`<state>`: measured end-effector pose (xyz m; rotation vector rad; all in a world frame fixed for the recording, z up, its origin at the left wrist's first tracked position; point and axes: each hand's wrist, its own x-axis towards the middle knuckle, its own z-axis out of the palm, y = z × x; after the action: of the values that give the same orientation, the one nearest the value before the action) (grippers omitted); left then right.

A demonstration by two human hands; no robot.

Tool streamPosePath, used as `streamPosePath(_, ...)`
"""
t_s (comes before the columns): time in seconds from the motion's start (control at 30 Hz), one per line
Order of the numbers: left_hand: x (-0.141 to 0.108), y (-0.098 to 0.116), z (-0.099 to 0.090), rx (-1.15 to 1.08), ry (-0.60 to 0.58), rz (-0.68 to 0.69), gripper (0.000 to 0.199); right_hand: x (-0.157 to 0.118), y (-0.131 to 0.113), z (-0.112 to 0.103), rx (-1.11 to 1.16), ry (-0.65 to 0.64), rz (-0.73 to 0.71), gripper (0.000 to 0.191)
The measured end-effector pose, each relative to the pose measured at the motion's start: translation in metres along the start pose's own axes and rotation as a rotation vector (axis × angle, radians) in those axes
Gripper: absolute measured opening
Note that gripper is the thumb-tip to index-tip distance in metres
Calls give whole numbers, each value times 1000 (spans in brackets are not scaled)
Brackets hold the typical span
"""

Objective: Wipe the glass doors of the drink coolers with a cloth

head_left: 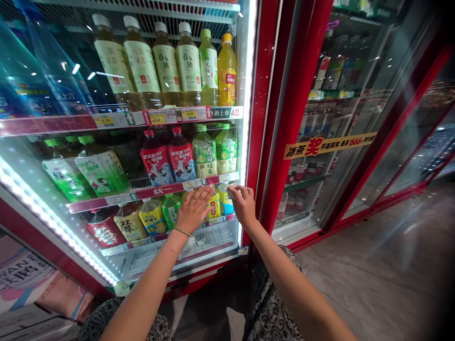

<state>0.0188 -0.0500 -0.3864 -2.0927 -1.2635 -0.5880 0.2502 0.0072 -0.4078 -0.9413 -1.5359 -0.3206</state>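
Observation:
My left hand (pixel 195 208) lies flat with its fingers stretched out, in front of the lower bottle row of a lit drinks fridge. It overlaps a green-labelled bottle (pixel 171 208) and a yellow-labelled bottle (pixel 214 206); whether it touches the glass I cannot tell. To its right, my right hand (pixel 244 204) is closed in a pinch near the fridge's right edge. Something small and pale may be between its fingertips, too small to name. Behind that pinch stands a bottle with a blue and yellow label (pixel 225 201). A price strip (pixel 159 191) runs just above both hands.
Upper shelves hold pale tea bottles (pixel 165 68), red-labelled bottles (pixel 182 156) and large blue bottles (pixel 53 71). A red door frame (pixel 289 109) stands on the right, with another glass-fronted fridge beyond. Printed cartons (pixel 31 279) sit at lower left; grey tiled floor (pixel 359 265) lies right.

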Motion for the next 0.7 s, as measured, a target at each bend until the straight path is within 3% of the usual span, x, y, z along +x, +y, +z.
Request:
streamPosePath(0.1, -6, -6, -4, 15, 30, -14, 78, -1, -2, 2, -15, 106, 91, 36)
streamPosePath(0.27, -21, -20, -10, 56, 72, -42, 74, 0, -6, 4, 40, 17, 50, 36)
streamPosePath(0.4, -35, -32, -14, 92, 130, -82, 75, -1, -17, 10, 35, 186, 205, 37)
streamPosePath(0.5, -44, -39, -15, 127, 195, -79, 77, -5, -30, 18, 53, 0, 13, 40)
streamPosePath(0.57, -48, -42, -16, 143, 232, -75, 77, -8, -37, 22, 52, -44, -49, 40)
streamPosePath(0.7, -53, -43, -17, 166, 281, -89, 78, -11, -49, 29, 54, 133, 114, 42)
